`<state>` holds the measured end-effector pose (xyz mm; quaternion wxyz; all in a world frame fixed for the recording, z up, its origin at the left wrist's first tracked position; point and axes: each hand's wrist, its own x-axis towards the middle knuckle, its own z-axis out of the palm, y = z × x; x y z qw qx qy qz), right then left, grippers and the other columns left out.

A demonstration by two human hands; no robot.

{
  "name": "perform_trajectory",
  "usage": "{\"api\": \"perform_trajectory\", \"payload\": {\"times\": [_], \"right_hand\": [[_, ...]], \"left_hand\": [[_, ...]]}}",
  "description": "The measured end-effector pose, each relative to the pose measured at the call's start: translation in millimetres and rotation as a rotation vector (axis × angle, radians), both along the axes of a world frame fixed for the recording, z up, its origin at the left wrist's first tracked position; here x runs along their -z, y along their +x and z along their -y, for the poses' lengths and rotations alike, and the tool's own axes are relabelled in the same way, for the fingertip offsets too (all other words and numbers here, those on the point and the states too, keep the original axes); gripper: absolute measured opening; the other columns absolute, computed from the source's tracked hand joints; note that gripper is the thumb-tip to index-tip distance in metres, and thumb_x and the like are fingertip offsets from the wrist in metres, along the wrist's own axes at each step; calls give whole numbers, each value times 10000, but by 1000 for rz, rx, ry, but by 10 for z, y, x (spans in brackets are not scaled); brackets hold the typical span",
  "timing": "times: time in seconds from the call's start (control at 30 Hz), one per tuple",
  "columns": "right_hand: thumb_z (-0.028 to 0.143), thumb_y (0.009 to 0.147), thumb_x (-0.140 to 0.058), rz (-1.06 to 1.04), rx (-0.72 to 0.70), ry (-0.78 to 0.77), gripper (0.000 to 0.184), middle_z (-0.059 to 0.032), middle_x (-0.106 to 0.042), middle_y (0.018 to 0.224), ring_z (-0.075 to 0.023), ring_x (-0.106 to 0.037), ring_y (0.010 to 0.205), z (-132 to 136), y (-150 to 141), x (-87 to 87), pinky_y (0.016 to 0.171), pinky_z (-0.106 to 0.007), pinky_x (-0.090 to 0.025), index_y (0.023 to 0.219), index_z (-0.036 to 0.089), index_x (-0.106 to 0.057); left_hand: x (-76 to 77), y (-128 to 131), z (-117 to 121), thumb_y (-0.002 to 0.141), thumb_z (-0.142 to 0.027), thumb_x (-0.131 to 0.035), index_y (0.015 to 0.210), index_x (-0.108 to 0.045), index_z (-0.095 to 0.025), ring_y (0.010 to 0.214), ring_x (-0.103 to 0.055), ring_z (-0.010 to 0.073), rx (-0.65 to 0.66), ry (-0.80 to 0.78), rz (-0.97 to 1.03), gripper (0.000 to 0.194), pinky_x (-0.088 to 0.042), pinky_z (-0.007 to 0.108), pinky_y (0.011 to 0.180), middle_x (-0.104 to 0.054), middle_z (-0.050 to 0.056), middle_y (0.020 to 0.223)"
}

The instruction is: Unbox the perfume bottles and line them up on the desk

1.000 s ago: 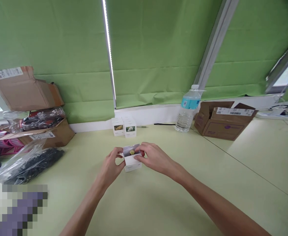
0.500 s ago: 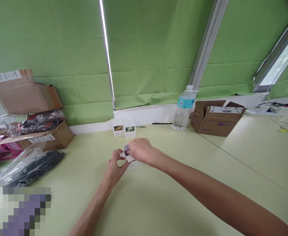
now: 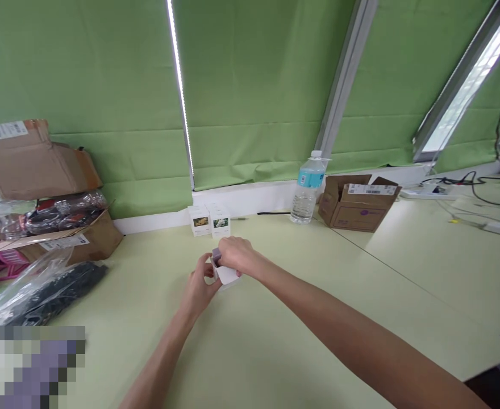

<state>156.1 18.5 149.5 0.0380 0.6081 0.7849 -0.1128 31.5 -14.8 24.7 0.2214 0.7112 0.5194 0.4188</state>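
Our left hand (image 3: 199, 288): grip pinching left side of box (image 3: 228, 276), between our hands, on or just above surface (image 3: 250, 346). Our right hand (image 3: 234, 253) covers mouth from above, fingertips hidden; can't tell hold or long axis.

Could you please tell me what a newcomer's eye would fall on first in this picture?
Probably the green blinds would come first, filling much of the upper half. Next come the left hand and right hand, at a small white box near the middle. Farther back, to the right, a bottle stands beside an open carton.
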Motion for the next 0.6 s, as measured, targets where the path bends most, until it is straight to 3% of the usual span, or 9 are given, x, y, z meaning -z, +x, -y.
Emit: {"api": "perform_trajectory", "payload": {"times": [0.1,0.23,0.33,0.47,0.6], "right_hand": [[144,691,-618,-20,12,-15,197,-63,-702,616,-204,-683,597,-5,30,30,513,-247,-443,869,138,-700],[122,672,-614,-55,23,15,184,-73,-717,664,-199,-674,566,33,104,90,490,-245,-433,827,142,-710],[139,715,-577,-82,29,47,165,-83,-718,679,-193,-671,573,117,186,173,487,-239,-419,798,159,-718],[153,749,-548,-145,77,137,173,-91,-701,655,-201,-669,619,226,278,344,488,-235,-380,746,194,-717],[154,758,-543,-239,138,189,171,-104,-687,656,-208,-661,641,257,327,545,500,-244,-354,671,177,-689]], "left_hand": [[53,17,12,763,-342,-621,1048,-525,-213,755,-661,195,25,-65,-141,328,-469,274,624,-695,33,862],[112,41,42,790,-362,-597,937,-523,-202,758,-646,219,-81,-16,-394,230,-407,261,571,-676,53,840],[121,53,71,829,-336,-558,1000,-509,-210,776,-650,227,-115,60,-524,218,-389,265,577,-669,56,865],[134,50,94,860,-265,-519,1145,-472,-249,815,-657,219,-136,125,-593,289,-400,270,581,-646,65,1054],[175,20,59,815,-158,-551,1171,-474,-268,982,-621,227,-119,162,-590,380,-458,287,668,-590,72,1206]]}}
